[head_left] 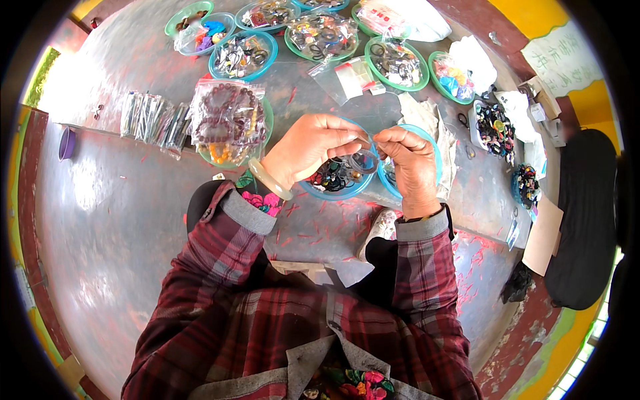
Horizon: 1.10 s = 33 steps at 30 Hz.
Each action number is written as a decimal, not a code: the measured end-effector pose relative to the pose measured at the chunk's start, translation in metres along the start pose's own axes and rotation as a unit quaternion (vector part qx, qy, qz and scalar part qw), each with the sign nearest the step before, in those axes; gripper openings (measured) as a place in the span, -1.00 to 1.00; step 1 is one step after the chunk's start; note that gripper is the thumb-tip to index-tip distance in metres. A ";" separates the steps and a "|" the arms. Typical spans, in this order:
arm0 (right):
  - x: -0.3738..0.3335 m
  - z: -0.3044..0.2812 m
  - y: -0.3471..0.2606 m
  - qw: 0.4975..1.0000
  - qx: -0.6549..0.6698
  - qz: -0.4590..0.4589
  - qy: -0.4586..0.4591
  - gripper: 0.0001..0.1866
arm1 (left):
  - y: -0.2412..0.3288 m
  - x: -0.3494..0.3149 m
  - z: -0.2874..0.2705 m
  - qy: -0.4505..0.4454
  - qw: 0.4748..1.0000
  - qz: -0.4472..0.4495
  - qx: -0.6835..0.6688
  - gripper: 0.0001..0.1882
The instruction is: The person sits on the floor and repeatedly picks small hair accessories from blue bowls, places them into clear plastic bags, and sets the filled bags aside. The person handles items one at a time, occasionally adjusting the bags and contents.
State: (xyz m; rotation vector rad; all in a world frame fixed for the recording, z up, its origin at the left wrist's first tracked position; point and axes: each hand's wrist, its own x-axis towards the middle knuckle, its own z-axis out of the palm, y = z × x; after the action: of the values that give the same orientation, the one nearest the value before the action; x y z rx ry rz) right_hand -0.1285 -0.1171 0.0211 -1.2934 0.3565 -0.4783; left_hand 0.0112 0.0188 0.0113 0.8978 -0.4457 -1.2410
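Observation:
My left hand point(319, 145), with a pale bangle point(269, 179) on its wrist, reaches in from the left with thumb and forefinger pinched. Facing it, my right hand point(410, 163) is closed in a pinch too, the fingertips of both almost meeting. A small greyish, see-through looped thing point(363, 162) shows just below the fingertips; its kind is not clear. Under the hands sits a blue basin point(339, 195) of dark small trinkets. A second blue basin point(437, 157) stands partly behind my right hand, which hides most of its contents.
Bagged bead bracelets point(227, 120) lie over a green basin at left, beside a row of slim packets point(155, 120). More basins point(243, 57) of trinkets line the far side. At right stand a white tray point(475, 123) of dark pieces and a black stool point(583, 220).

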 end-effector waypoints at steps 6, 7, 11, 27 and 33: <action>0.001 0.003 0.000 1.000 0.009 -0.007 -0.003 -0.91 | 0.005 -0.002 -0.002 -0.048 0.998 0.008 -0.036 -0.69; 0.001 0.003 0.000 1.000 0.005 -0.009 -0.002 -0.90 | 0.006 -0.002 -0.002 -0.050 0.998 0.013 -0.044 -0.69; 0.002 0.003 0.001 1.000 0.000 -0.020 0.008 -0.90 | 0.005 -0.002 0.000 -0.024 0.997 0.020 -0.066 -0.71; 0.007 0.002 -0.008 0.998 -0.034 0.002 0.051 -0.77 | -0.002 0.004 0.001 0.087 0.984 0.073 0.136 -0.79; 0.008 0.006 0.010 0.995 -0.094 0.028 0.022 -0.88 | -0.011 0.006 0.003 0.080 0.950 0.138 0.267 -0.80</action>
State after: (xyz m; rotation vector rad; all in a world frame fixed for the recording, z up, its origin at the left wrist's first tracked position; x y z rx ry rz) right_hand -0.1167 -0.1142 0.0132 -1.4525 0.4823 -0.4345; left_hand 0.0035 0.0114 0.0033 1.3320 -0.7691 -0.7881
